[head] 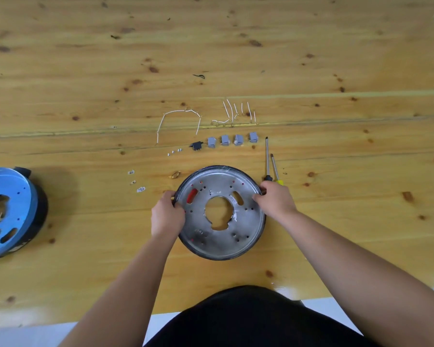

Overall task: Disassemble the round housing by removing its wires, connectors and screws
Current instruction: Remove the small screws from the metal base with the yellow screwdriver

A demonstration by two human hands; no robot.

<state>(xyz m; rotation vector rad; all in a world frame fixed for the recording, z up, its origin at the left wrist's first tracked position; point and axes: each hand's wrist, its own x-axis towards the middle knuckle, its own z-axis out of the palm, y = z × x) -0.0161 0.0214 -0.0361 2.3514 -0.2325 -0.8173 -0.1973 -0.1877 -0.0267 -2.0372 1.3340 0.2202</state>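
the round housing could be dropped or tipped if it is lifted now, because it is only held at two thin spots on its rim. if it slips, it could be knocked into the small parts set out behind it. the tiny screws could be rolled away and lost on the wooden surface. the two screwdrivers lie just beside the right hand, so they could be bumped and sent rolling too.

the round housing is lying flat on the surface, right in front of the person, between the two hands. its left rim is gripped by the left hand, with the fingers curled over the edge and onto the metal plate. its upper right rim is gripped by the right hand, with the thumb on the plate and the other fingers wrapped round the outside. no wires are seen on the plate now, only holes and a red patch.

behind the housing, white wires, four grey connectors and a small black part are laid in rows. a blue round housing is seen far off to the left.
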